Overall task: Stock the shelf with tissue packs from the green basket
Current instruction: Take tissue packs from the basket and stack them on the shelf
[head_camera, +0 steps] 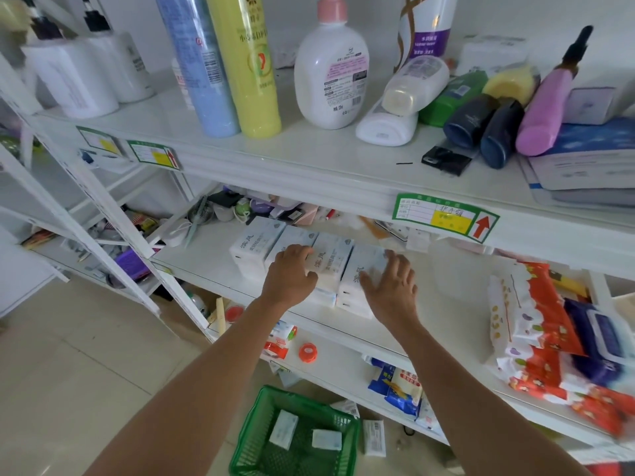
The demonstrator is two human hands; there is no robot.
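Observation:
A row of several white tissue packs [256,245] stands on the middle shelf [457,324]. My left hand [290,276] rests on top of the packs near the middle of the row, fingers bent over them. My right hand [390,285] lies flat with spread fingers on the rightmost pack [360,273]. On the floor below stands the green basket [256,431], with two white tissue packs [283,428] lying in it. Another white pack [374,437] lies on the floor just right of the basket.
Bottles of shampoo and lotion [331,70] crowd the top shelf. Red and white snack-like packs [536,324] lie at the right of the middle shelf. A bottom shelf holds an orange tape roll [308,352] and blue-yellow bags [398,386]. A second rack [103,235] stands to the left.

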